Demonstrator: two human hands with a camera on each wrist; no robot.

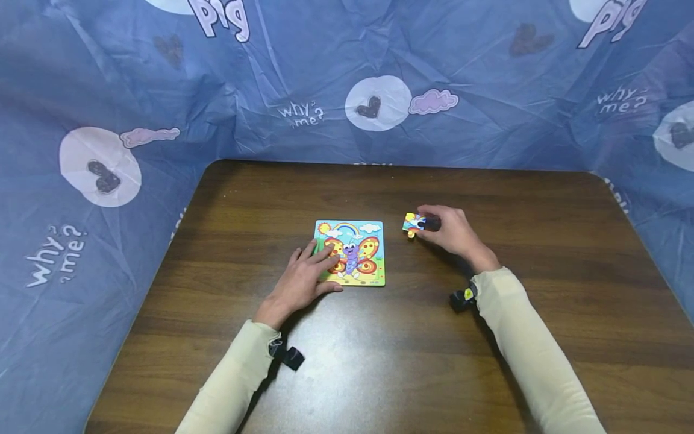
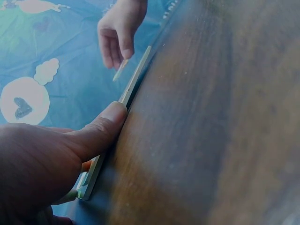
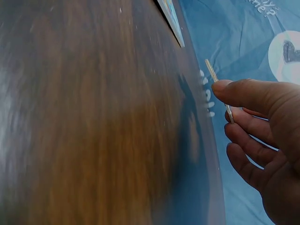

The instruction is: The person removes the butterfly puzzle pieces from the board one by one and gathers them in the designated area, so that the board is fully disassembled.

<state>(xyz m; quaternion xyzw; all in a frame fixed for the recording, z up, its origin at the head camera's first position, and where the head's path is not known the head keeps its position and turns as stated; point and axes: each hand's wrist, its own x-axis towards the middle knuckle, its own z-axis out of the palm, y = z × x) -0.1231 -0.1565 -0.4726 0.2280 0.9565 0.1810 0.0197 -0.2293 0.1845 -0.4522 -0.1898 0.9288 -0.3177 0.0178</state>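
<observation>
A square picture puzzle [image 1: 371,235] lies on the table, showing a purple butterfly with red and yellow wings under a rainbow. My left hand [image 1: 300,276] rests on its left side with spread fingers, which cover part of the picture. In the left wrist view the thumb lies along the edge of the puzzle board [image 2: 137,77]. To the right of the board, my right hand [image 1: 451,229] pinches a small colourful puzzle piece [image 1: 412,222] between thumb and fingers, held above the table. Seen edge-on in the right wrist view, the piece [image 3: 211,69] is thin.
The brown wooden table [image 1: 379,361] extends around the board on all sides. Behind it and at both sides hangs a blue printed cloth [image 1: 303,66]. Each wrist wears a small black camera, one on the left [image 1: 293,358] and one on the right [image 1: 459,299].
</observation>
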